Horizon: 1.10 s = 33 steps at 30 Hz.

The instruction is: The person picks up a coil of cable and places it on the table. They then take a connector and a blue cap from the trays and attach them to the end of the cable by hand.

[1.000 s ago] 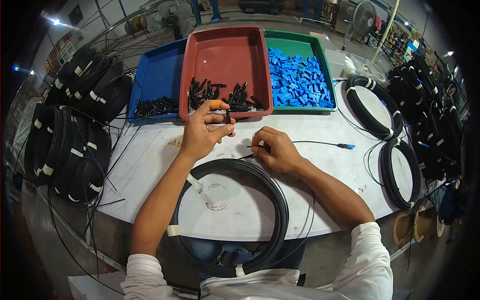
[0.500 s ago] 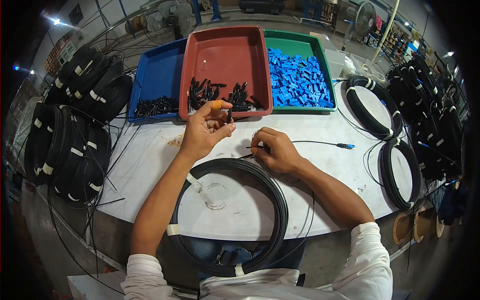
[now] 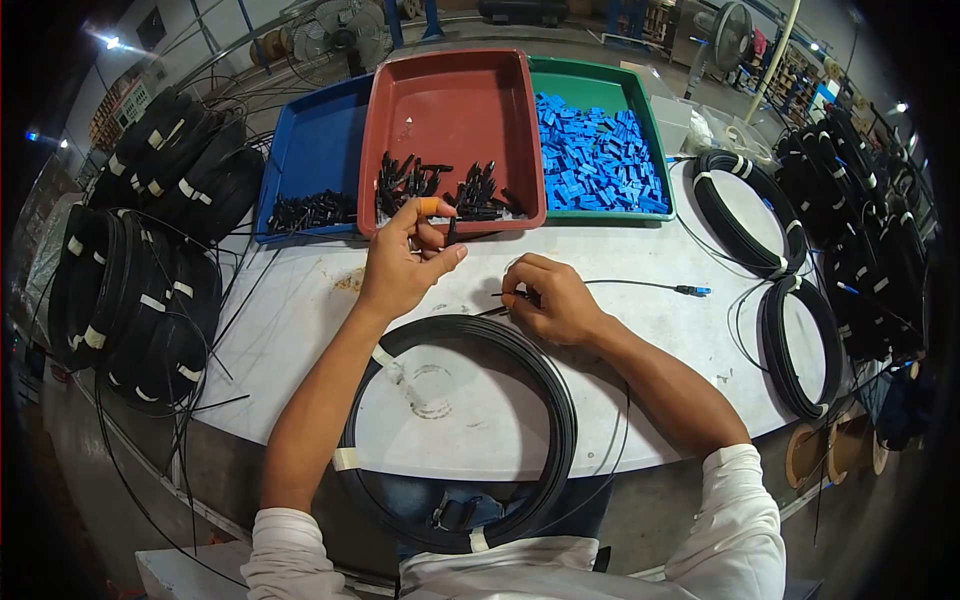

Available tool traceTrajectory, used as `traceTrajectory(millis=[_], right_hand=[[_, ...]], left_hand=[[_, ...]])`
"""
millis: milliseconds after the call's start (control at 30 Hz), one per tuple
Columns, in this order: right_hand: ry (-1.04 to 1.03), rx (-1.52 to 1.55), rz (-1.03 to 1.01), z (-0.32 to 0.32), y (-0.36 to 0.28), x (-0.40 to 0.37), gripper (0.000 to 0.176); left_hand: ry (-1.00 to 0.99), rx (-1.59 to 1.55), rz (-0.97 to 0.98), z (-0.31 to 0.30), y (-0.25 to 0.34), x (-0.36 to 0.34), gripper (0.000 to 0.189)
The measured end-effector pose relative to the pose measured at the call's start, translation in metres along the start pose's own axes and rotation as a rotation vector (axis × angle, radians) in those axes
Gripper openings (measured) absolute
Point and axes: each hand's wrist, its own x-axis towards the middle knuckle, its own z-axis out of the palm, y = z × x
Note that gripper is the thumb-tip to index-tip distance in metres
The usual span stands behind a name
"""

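Note:
My left hand (image 3: 405,255), with orange tape on a finger, pinches a small black part (image 3: 452,231) just in front of the red tray (image 3: 455,100). My right hand (image 3: 548,300) is closed on a black cable (image 3: 496,311) over the white table (image 3: 640,350). Behind that hand a thin cable runs right to a blue-tipped connector (image 3: 692,291). A large black cable coil (image 3: 562,420) with pale tape bands lies below both hands, partly over the table's front edge. Black parts lie in the red tray.
A blue tray (image 3: 315,140) with black parts stands left of the red one; a green tray (image 3: 600,78) with blue pieces stands right. Taped coils (image 3: 140,300) are stacked at the left, more coils (image 3: 800,350) at the right. Fans stand behind.
My left hand has shifted slightly left, and the small black part has tilted and moved a little with it. My right hand looks unmoved.

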Motion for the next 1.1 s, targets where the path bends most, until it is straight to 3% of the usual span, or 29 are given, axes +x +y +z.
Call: traceTrajectory(millis=[567,633,700,767,900,967,1100], right_hand=[[0.009,-0.011,-0.020,0.001,0.001,0.000,0.011],[0.005,0.000,-0.001,-0.002,0.001,0.001,0.011],[0.001,0.011,0.021,-0.006,-0.002,0.003,0.010],[0.095,0.386,-0.039,-0.014,-0.013,0.005,0.008],[0.191,0.453,-0.134,-0.013,-0.019,0.008,0.008],[0.205,0.505,-0.102,-0.007,-0.013,0.005,0.008],[0.170,0.557,-0.061,-0.004,-0.009,0.004,0.007]], left_hand=[[0.003,0.019,-0.079,0.002,0.003,-0.002,0.045],[-0.050,0.205,0.008,0.002,0.003,-0.003,0.054],[-0.042,0.183,-0.026,0.009,0.013,-0.006,0.060],[-0.028,0.159,-0.063,0.014,0.024,-0.008,0.065],[0.014,0.162,-0.047,0.018,0.033,-0.010,0.075],[0.060,0.145,0.021,0.019,0.029,-0.011,0.076],[0.021,0.097,-0.034,0.017,0.029,-0.012,0.078]])
